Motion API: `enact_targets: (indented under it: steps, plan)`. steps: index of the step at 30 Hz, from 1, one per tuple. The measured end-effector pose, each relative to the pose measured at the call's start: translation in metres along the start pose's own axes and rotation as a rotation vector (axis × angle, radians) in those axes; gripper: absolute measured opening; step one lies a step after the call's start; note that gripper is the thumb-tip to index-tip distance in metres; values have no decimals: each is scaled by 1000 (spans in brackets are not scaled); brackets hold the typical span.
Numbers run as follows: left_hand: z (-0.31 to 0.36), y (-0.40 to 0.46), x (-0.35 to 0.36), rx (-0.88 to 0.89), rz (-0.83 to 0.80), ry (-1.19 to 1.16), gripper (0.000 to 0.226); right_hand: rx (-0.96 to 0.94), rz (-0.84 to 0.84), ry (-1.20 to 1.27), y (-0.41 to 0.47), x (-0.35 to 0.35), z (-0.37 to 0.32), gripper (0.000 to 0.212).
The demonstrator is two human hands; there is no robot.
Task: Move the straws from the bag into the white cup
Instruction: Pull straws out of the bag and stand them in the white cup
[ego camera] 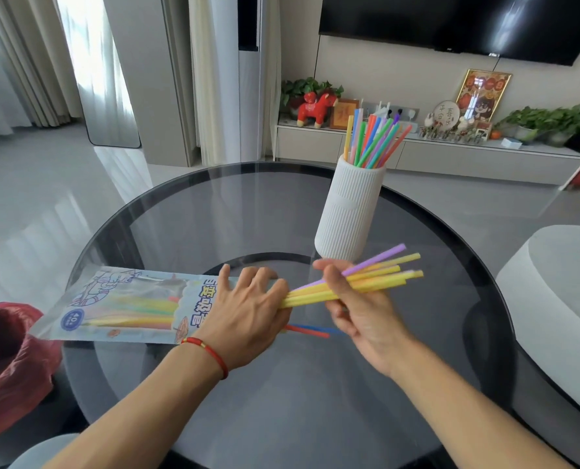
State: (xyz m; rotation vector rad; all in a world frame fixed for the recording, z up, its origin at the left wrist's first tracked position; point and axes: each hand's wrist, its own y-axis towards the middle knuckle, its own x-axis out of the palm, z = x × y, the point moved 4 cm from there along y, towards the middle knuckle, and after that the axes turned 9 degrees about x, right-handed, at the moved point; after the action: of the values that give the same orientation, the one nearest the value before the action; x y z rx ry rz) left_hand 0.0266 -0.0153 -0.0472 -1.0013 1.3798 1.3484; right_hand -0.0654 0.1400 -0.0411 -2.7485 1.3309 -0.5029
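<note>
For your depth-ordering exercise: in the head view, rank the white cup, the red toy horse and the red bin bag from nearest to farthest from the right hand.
From the right hand:
1. White cup, just beyond it on the table.
2. Red bin bag, far left, beside the table.
3. Red toy horse, on the far cabinet.

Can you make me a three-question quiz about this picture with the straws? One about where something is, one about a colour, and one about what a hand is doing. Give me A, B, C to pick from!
1. Where does the ribbed white cup stand?
A. on the round glass table
B. on the floor
C. on the television shelf

2. What colour is the string bracelet on the left wrist?
A. green
B. red
C. blue

3. What is the right hand doing?
A. lying flat
B. gripping a bunch of yellow and purple straws
C. holding the cup

Answers: 1 A, the cup's base sits on the glass. 2 B, the band is red. 3 B, its fingers curl round the bunch.
</note>
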Motion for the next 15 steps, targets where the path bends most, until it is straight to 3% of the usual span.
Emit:
enact_targets:
  steps: [3, 6, 11, 15]
  plan:
    - [4, 0, 5, 19, -3, 2, 39, -46, 81, -161, 4, 9, 5, 36]
    - [-7, -1, 12, -43, -53, -6, 33, -142, 260, -260, 5, -11, -17, 32]
    - [-11, -1, 21, -68, -100, -19, 27, -229, 410, -251, -7, -48, -64, 33]
    - [-6, 0, 23, -55, -81, -58, 22, -325, 545, -621, -8, -47, -109, 26]
